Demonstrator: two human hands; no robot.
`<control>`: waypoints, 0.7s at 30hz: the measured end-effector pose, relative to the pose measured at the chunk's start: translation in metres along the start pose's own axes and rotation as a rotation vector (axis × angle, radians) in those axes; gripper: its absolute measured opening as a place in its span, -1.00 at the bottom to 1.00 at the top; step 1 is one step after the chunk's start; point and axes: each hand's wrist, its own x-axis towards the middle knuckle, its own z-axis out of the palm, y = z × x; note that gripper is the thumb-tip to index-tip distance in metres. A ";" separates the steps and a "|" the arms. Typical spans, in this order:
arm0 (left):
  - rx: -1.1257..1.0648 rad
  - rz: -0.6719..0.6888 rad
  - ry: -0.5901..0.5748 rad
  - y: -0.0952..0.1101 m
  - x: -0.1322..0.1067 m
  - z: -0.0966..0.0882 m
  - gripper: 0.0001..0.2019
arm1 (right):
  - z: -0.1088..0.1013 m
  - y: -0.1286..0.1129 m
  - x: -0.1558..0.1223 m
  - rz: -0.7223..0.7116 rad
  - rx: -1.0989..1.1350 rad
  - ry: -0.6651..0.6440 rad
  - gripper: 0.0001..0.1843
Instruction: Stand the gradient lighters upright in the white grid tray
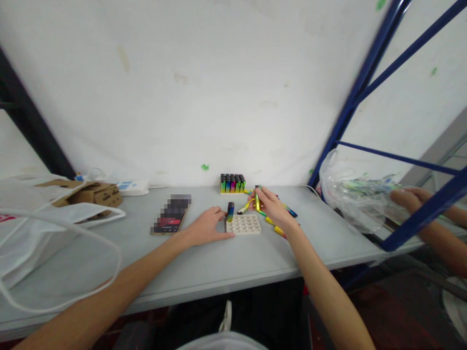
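Observation:
A white tray [248, 225] with rows of small slots lies on the table, and one lighter [230, 212] with a blue and yellow body stands upright in its back left corner. My left hand [208, 226] grips the tray's left end, the thumb along the near corner and the fingers by the far corner. Behind the tray's right side, my right hand [270, 204] holds a shiny yellow-green lighter [258, 199] upright between thumb and fingers. Several loose lighters [280, 231] lie around and beneath that hand, some partly hidden by it.
A second tray full of colourful lighters [232, 183] stands against the wall. At left are a phone [171, 215], a cardboard box [97, 197] and a white bag [54, 233]. To the right, past a blue metal frame [345, 121], another person's hands [412, 199] are near a clear plastic bag [339, 189].

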 end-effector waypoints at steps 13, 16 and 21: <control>0.013 0.009 0.031 0.002 -0.001 0.003 -0.47 | 0.022 0.020 0.007 -0.067 -0.419 0.240 -0.42; 0.017 0.007 0.037 0.000 -0.001 0.005 -0.46 | 0.020 0.022 0.007 -0.114 -0.548 0.300 -0.51; 0.016 0.010 0.031 0.001 0.000 0.005 -0.47 | 0.022 0.020 0.006 -0.149 -0.608 0.325 -0.55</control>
